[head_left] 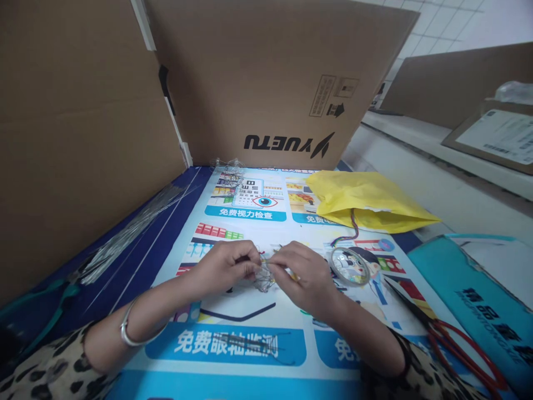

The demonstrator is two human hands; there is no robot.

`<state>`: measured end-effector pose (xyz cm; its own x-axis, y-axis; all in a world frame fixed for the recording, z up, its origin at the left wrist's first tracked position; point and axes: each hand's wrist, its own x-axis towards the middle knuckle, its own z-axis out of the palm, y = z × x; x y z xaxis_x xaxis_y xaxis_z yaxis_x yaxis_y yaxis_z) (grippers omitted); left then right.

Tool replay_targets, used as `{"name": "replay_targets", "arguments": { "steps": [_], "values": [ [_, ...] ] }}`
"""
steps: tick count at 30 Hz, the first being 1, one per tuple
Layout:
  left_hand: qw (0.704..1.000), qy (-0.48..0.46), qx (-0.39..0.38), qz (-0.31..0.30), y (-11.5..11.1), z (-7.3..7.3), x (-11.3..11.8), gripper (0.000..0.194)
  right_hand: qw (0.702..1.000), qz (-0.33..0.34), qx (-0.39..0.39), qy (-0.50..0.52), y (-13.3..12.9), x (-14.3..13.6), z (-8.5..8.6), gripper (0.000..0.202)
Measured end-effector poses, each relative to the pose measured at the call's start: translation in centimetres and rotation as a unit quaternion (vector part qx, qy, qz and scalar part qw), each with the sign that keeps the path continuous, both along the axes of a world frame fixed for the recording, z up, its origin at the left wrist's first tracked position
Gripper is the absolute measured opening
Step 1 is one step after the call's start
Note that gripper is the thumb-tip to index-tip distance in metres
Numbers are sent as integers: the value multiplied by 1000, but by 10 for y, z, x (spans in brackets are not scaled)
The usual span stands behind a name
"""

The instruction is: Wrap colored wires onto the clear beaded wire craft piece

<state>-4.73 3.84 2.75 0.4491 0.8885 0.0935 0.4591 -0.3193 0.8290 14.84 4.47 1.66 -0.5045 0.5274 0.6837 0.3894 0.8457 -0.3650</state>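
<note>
My left hand and my right hand meet over the printed sheet, fingertips almost touching. Between and just below them is a small tangle of thin silvery wire. Both hands are closed in a pinch on this fine wire; the exact spot each one grips is partly covered by the fingers. To the right of my right hand lies a clear round ring-shaped spool. Nearer me, several thin dark wire pieces rest on the sheet.
Cardboard panels stand at the back and left. Long silvery wires and teal-handled pliers lie left. On the right are a yellow pouch with a braided cord, red-handled scissors and a teal box. More wire pieces sit at the back.
</note>
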Motion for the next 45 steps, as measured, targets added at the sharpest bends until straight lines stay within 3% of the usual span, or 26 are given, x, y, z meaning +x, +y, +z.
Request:
{"name": "replay_targets", "arguments": {
  "steps": [3,9,15,19,28,35,45],
  "values": [
    [997,-46,-66,-16,2,-1,-3,11,1000,-14,7,-15,5,2,-4,14],
    [992,-76,-104,-18,1,-2,-1,8,997,-13,14,-75,3,-2,-6,15],
    [968,-161,-182,55,-1,1,5,10,997,-27,45,-62,-3,-5,-5,16],
    [957,-190,-211,64,-1,1,6,13,996,-26,67,-52,-4,-6,-9,13],
    [986,-123,-87,75,-1,-5,5,7,998,-12,40,-50,-1,-6,-11,13],
    [987,-137,-49,70,-1,-10,6,9,999,-10,-28,41,2,-8,-11,13],
    [990,-110,63,58,-1,-13,8,12,991,-9,-130,42,5,-8,-11,16]
  ]
}}
